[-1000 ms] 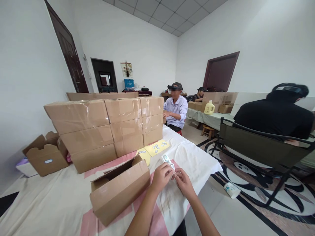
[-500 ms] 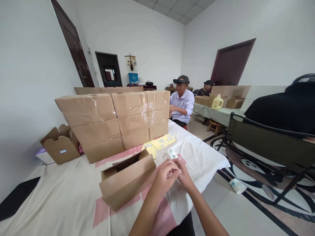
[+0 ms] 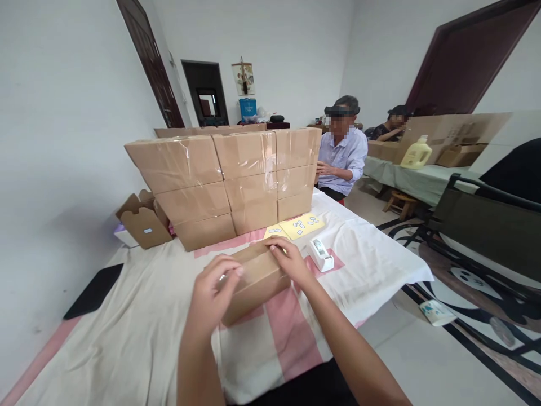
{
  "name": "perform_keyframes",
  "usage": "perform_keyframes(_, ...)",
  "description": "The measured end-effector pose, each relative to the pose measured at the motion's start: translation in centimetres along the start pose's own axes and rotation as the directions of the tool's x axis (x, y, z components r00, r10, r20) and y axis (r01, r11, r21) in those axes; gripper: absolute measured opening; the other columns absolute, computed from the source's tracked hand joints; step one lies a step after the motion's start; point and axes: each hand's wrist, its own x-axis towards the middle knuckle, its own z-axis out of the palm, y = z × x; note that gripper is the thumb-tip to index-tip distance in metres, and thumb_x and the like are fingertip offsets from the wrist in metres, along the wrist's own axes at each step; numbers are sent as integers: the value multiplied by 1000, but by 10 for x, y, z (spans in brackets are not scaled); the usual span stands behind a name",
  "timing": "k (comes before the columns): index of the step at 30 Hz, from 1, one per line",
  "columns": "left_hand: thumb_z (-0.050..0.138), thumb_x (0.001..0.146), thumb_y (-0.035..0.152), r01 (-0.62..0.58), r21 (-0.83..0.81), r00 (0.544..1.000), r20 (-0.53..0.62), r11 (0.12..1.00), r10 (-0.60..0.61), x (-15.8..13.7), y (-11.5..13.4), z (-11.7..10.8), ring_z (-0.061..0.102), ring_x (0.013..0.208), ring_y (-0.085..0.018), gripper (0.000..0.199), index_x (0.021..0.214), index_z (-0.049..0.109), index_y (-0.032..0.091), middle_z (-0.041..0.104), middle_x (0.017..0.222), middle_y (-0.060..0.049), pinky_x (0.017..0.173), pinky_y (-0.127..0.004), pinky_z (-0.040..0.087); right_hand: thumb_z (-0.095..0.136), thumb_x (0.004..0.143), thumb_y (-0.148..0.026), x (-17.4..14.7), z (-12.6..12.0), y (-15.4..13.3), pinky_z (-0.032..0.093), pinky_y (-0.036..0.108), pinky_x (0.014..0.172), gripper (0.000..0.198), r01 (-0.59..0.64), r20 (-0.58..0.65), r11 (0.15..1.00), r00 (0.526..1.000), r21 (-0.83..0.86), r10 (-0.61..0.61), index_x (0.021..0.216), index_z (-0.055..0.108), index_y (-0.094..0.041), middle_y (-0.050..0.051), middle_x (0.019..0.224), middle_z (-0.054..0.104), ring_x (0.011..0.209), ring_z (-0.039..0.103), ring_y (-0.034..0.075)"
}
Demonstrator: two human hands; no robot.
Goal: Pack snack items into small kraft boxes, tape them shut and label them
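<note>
A small cardboard box lies in front of me on the cloth-covered table. My left hand is at its left end, thumb and fingers pinched near a shiny bit that looks like clear tape. Over the box's far edge, toward its right end, my right hand curls its fingers and grips the cardboard. A white tape dispenser stands on the table just right of that hand. Behind the box are yellow sheets carrying several small white labels.
Stacked taped cartons form a wall across the table. An open carton stands at left, near a black flat object. A co-worker sits beyond the stack. A folding chair is at right.
Both hands have left the tape dispenser and moved left to the cardboard box. The box's open top now looks closed over. The view has turned, shifting the surroundings.
</note>
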Motion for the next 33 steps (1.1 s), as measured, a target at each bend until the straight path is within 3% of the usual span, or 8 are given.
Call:
perform_keyframes(4, 63, 90, 42, 231, -36, 941, -246, 972, -233, -5, -30, -31, 59, 86, -20, 20, 81, 67, 24, 66, 87, 0, 79, -30, 44, 53, 88, -21, -3, 3, 14, 48, 40, 104, 25, -73, -22, 996, 997, 50, 74, 105, 72, -23, 6, 119, 72, 116, 63, 22)
perform_keyframes(9, 70, 81, 46, 393, -156, 874, -245, 906, -421, -8, -50, -42, 59, 86, -20, 25, 87, 71, 22, 68, 90, 0, 77, -29, 43, 52, 81, -14, 1, 4, 12, 47, 40, 103, 30, -93, 8, 995, 996, 31, 93, 102, 72, -22, 6, 114, 71, 112, 64, 21)
perform_keyframes(16, 68, 77, 51, 458, -94, 868, -170, 884, -467, -6, -51, -42, 61, 98, -25, 30, 82, 70, 21, 69, 97, -5, 81, -32, 44, 49, 78, -11, 3, 3, 7, 47, 40, 102, 31, -90, 27, 996, 996, 9, 90, 96, 72, -22, 4, 113, 71, 109, 64, 21)
perform_keyframes(24, 66, 77, 58, 468, 37, 884, -22, 883, -467, -9, -57, -45, 62, 97, -25, 36, 77, 70, 22, 68, 97, -5, 80, -34, 45, 50, 81, -14, 1, 4, 11, 45, 42, 104, 25, -117, 25, 993, 993, 11, 117, 94, 70, -21, 7, 115, 70, 113, 63, 22)
perform_keyframes(33, 67, 76, 50, 425, 208, 896, 45, 881, -442, -11, -65, -45, 54, 118, -30, 25, 84, 69, 26, 60, 116, -6, 92, -42, 42, 51, 82, -15, 1, 4, 10, 44, 41, 105, 22, -115, 30, 993, 993, 34, 114, 93, 69, -22, 6, 115, 70, 112, 63, 22)
